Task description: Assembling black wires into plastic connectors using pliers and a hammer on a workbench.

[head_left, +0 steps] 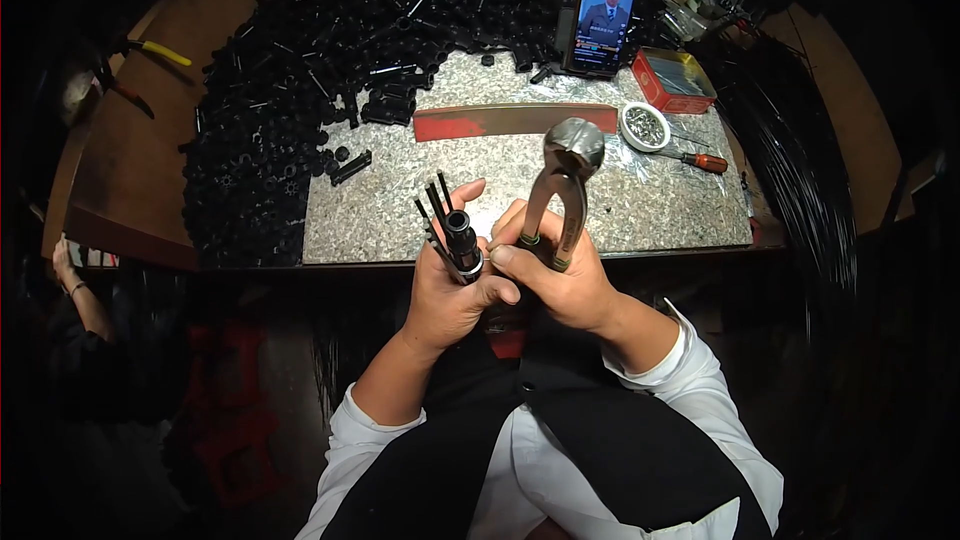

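My left hand (445, 300) is wrapped round a black tubular plastic part (459, 230). Several thin black rods (433, 198) stick up beside the tube. A pale ring shows low on it, near my thumb. In my right hand (565, 275) are end-cutting pincers (562, 190), their metal head pointing up and away from me and their greenish handles partly hidden in my palm. My right thumb and forefinger pinch together beside the tube; anything between them is too small to make out. Both hands are held close together over the table's front edge.
A speckled stone-look board (370, 210) covers the worktop. Black plastic parts (290, 110) heap at left and back. Beyond my hands are a red-and-brown strip (515, 122), a white bowl of small metal pieces (645, 127), a screwdriver (708, 162), a red tin (674, 81) and a phone (600, 20). Another person's hand (66, 262) is far left.
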`<state>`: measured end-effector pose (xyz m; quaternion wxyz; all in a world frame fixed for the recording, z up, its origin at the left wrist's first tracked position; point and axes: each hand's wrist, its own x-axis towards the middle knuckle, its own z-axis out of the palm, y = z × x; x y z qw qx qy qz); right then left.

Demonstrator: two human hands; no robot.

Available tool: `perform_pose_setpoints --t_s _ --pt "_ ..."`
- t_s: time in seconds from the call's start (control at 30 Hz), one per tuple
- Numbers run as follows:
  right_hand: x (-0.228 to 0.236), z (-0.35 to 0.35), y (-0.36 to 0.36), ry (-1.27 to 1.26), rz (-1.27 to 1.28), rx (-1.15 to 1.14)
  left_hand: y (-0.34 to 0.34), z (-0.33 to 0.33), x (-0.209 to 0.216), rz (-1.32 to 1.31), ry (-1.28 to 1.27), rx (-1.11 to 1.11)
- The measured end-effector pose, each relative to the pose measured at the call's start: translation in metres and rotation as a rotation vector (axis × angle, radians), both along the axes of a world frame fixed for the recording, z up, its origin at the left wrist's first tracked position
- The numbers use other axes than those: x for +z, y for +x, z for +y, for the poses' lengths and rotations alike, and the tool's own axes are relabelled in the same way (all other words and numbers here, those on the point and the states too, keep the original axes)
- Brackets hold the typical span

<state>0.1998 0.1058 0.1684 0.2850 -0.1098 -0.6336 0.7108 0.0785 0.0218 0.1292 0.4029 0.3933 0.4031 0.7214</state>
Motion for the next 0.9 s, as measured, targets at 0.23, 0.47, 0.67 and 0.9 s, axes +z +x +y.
perform_pose_setpoints --t_s 0.23,0.47,0.67,0.9 --pt "-0.004 0.000 0.000 0.052 0.020 0.034 -0.004 -0.004 0.001 0.055 -0.022 -0.039" --pt "-0.005 -0.002 -0.003 0.079 0.005 0.003 0.000 0.000 0.002 0.000 0.011 -0.015" --pt "-0.009 -0.002 -0.004 0.084 0.006 -0.004 -0.001 -0.002 0.004 -0.005 -0.013 -0.030" --pt "-0.013 -0.003 -0.007 0.088 0.071 -0.015 -0.003 -0.003 -0.001 0.033 -0.072 -0.003"
